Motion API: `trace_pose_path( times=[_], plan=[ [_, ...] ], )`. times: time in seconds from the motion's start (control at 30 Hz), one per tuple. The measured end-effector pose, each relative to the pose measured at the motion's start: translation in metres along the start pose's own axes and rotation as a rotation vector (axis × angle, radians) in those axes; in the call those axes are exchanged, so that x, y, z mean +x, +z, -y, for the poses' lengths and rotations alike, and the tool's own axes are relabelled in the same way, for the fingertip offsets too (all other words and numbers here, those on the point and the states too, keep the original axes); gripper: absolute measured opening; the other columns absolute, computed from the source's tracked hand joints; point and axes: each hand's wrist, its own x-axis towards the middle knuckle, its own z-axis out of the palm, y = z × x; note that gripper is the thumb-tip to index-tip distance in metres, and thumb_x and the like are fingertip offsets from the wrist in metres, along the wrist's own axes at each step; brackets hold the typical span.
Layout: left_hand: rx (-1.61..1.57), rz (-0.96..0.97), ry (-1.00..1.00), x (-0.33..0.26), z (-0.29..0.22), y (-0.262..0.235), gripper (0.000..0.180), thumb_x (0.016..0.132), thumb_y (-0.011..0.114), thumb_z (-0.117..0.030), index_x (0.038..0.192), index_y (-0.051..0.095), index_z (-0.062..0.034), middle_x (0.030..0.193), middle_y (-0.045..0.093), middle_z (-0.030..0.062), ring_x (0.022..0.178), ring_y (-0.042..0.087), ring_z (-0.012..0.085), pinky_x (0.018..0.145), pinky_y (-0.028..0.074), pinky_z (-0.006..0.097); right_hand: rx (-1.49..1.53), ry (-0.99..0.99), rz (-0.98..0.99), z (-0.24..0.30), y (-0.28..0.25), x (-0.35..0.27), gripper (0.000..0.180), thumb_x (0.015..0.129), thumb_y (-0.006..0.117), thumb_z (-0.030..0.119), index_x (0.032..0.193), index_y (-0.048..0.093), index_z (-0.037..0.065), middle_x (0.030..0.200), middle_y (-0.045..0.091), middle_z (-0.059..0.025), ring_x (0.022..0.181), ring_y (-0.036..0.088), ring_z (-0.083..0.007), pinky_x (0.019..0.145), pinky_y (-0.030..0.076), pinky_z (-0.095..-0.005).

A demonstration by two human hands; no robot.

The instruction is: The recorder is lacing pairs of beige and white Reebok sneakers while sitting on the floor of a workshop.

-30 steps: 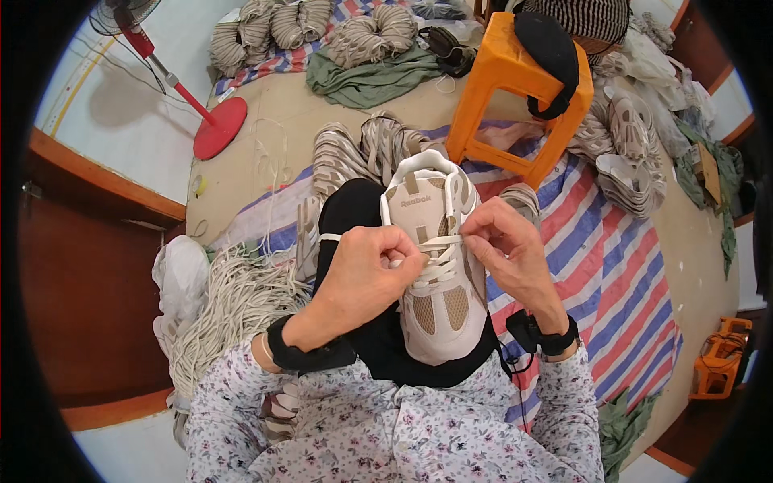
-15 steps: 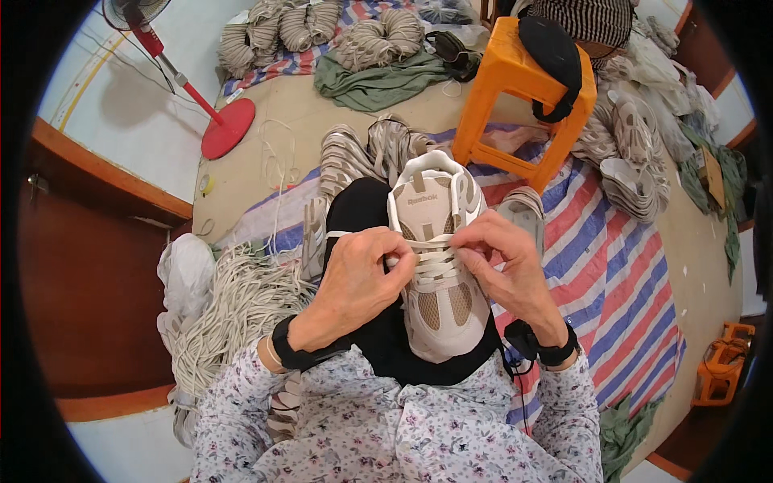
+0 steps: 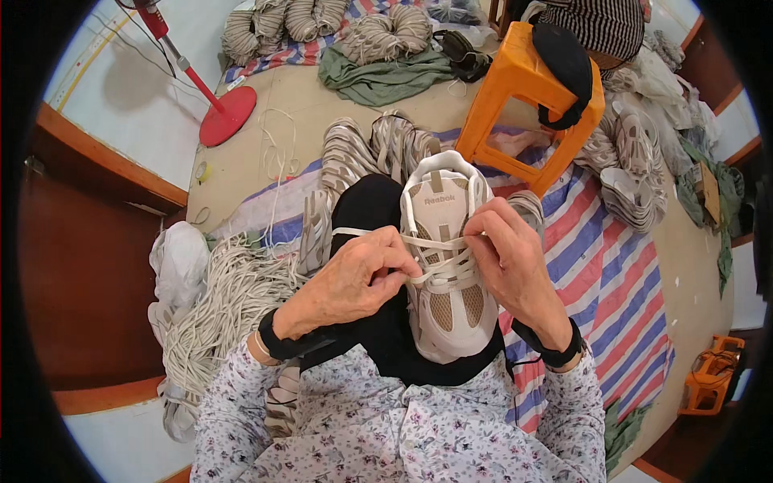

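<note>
On the far left a heap of loose cream laces (image 3: 233,298) lies on the floor beside the person's knee; it has not moved in the last second; a red fan stand (image 3: 227,125) sits further up.

The left hand (image 3: 354,282) was higher up a second ago, close to the top of the shoe; now it has slid down and to the left; its fingers (image 3: 394,266) are pinched together on the white lace (image 3: 441,244), and one end of the lace runs off to the left over the black trouser knee (image 3: 366,213); it looks as if the lace has been pulled through.

The beige and white sneaker (image 3: 447,274) rests on the lap, toe toward the person, just as before; the lace crosses it in several rows now.

The right hand (image 3: 515,270) has hardly moved; its fingertips (image 3: 481,233) are closed on the lace at the upper right eyelets; this row looks nearly snug.

Further right stands an orange plastic stool (image 3: 527,97); a striped mat (image 3: 612,274) lies under everything; a pile of unlaced sneakers (image 3: 636,169) waits at the right.
</note>
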Motion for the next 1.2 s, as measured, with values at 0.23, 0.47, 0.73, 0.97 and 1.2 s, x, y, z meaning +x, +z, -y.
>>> trace_pose_path(
  times=[0.23,0.47,0.73,0.97,1.2],
  plan=[
    [0.01,0.021,-0.052,0.006,0.006,-0.002,0.02,0.083,0.061,0.008,0.095,0.071,-0.0038,0.088,0.054,0.0022,0.067,0.047,0.0093,0.055,0.036,0.025,-0.237,-0.052,-0.099,-0.021,-0.011,0.008,0.008,0.087,0.06,-0.004,0.092,0.054,0.0,0.084,0.053,-0.0169,0.076,0.058,-0.037,0.064,0.047,-0.042],
    [0.035,-0.352,-0.004,0.009,0.006,0.008,0.02,0.084,0.066,0.006,0.102,0.068,-0.0027,0.095,0.058,0.0024,0.063,0.05,0.0045,0.055,0.04,0.02,-0.119,0.062,0.011,-0.04,-0.028,0.011,0.008,0.087,0.061,-0.001,0.091,0.054,0.0,0.078,0.057,-0.0122,0.067,0.058,-0.0275,0.064,0.046,-0.0354],
    [0.039,-0.169,-0.346,0.005,0.002,0.008,0.014,0.093,0.066,-0.012,0.1,0.064,0.0004,0.071,0.061,0.0019,0.057,0.052,0.0045,0.052,0.041,0.021,0.687,0.479,0.034,-0.039,-0.034,-0.005,0.009,0.098,0.06,0.01,0.098,0.06,0.002,0.078,0.06,0.0012,0.073,0.057,-0.0062,0.066,0.046,-0.0217],
    [-0.111,-0.133,-0.269,0.021,-0.009,-0.008,0.018,0.094,0.066,-0.015,0.085,0.068,0.0002,0.067,0.059,-0.0056,0.055,0.043,0.0015,0.049,0.034,0.021,0.645,0.448,0.092,-0.036,-0.036,-0.01,0.013,0.093,0.064,0.001,0.106,0.064,0.002,0.093,0.064,-0.0022,0.076,0.059,-0.0099,0.067,0.047,-0.0236],
    [-0.05,-0.232,-0.098,0.055,-0.001,-0.008,0.021,0.094,0.065,-0.017,0.085,0.068,0.0019,0.068,0.059,-0.0038,0.061,0.049,0.0028,0.053,0.038,0.022,-0.067,-0.179,0.021,0.003,-0.018,-0.006,0.025,0.075,0.066,-0.003,0.1,0.066,0.003,0.092,0.061,-0.0104,0.083,0.062,-0.0266,0.071,0.048,-0.0344]
  ],
)
